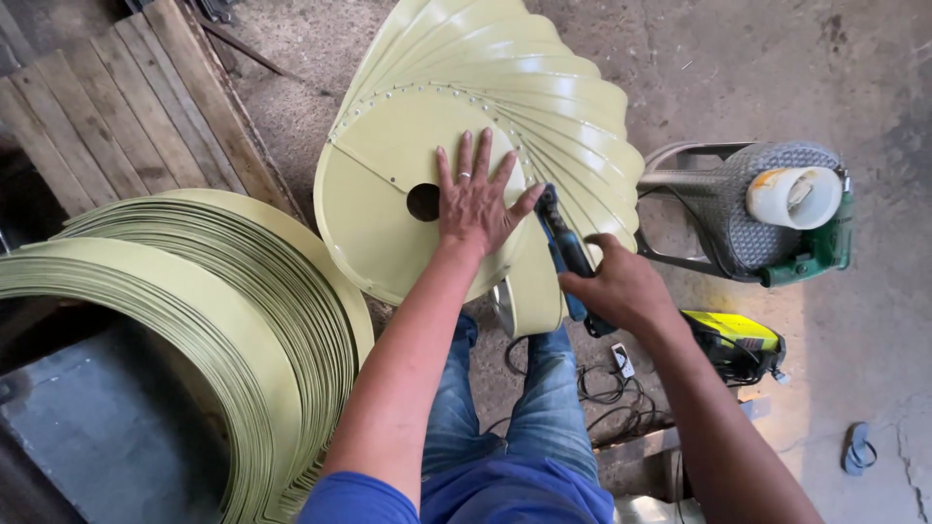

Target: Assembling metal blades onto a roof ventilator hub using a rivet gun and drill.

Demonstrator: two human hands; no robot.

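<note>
A pale yellow-green metal disc (pixel 383 209) with a centre hole and a ring of rivets rests against my knees. Several curved blades (pixel 544 97) of the same colour fan out from its rim. My left hand (pixel 476 199) lies flat on the disc, fingers spread, just right of the hole. My right hand (pixel 616 286) grips a blue and black hand tool (pixel 565 250), whose tip points at the disc's right edge beside my left thumb.
A large stack of curved yellow-green blades (pixel 233 320) sits at the left. Wooden planks (pixel 126 107) lie at the top left. On the concrete floor at right are a green power tool with a mesh guard (pixel 767 218), a yellow and black tool (pixel 738 340), cables (pixel 612 398) and a sandal (pixel 857 448).
</note>
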